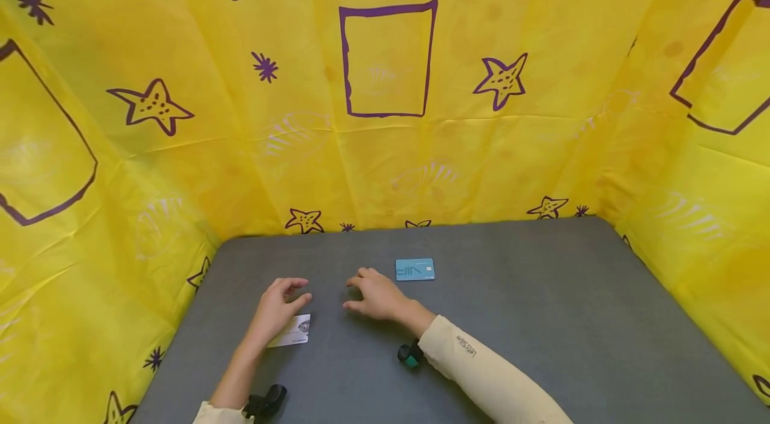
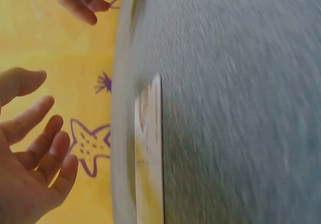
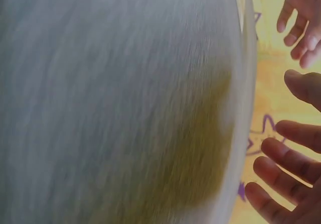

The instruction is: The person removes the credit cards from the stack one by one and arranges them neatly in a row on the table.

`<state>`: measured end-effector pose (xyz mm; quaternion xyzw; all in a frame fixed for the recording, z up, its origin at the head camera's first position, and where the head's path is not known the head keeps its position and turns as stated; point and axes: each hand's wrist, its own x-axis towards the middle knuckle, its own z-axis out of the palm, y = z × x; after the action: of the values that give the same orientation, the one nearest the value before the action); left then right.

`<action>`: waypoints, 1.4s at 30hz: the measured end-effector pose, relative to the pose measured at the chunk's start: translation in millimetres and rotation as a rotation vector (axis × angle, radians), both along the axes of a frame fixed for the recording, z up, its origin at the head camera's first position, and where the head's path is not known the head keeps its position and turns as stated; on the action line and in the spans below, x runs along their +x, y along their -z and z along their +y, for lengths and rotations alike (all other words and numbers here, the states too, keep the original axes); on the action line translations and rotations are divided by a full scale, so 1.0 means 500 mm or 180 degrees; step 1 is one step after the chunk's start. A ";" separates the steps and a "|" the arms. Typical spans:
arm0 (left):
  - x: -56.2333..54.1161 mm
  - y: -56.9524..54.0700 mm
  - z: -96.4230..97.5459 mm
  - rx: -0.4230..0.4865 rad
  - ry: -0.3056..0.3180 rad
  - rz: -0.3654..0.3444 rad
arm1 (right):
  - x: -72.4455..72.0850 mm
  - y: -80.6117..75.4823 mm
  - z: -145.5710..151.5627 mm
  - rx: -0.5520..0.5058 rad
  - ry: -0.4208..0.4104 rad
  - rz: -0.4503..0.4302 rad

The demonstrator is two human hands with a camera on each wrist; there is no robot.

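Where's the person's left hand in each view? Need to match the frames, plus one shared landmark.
Head: left hand left of centre, lower half, partly hiding the white card.
Left wrist: left hand at the lower left, against the left edge.
Right wrist: left hand in the top right corner.
Shared landmark: yellow backdrop with purple drawings, visible in all three.

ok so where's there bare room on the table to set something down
Widest: the grey tabletop between the blue chip card, the right sleeve and the right edge. A narrower strip lies between the left hand and right hand. Crowded at left, where the left hand partly hides the white card in the head view.
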<state>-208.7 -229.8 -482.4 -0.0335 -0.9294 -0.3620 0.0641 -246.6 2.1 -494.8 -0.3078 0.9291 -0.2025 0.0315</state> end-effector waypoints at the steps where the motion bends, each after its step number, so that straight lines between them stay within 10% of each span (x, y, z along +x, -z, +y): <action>1: -0.002 0.000 0.006 0.0022 -0.0015 0.0004 | -0.003 0.001 0.008 -0.0005 0.0021 -0.0005; 25: -0.065 -0.005 0.155 0.0340 0.0298 -0.0091 | -0.045 0.013 0.180 -0.0387 0.0353 -0.0032; 42: -0.128 0.043 0.265 0.0374 0.0810 -0.0380 | -0.088 0.020 0.250 -0.0313 0.0621 0.0090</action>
<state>-272.7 -97.4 -503.7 -0.1256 -0.8970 -0.4222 -0.0359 -290.6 127.1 -504.8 -0.2199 0.9440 -0.2455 -0.0166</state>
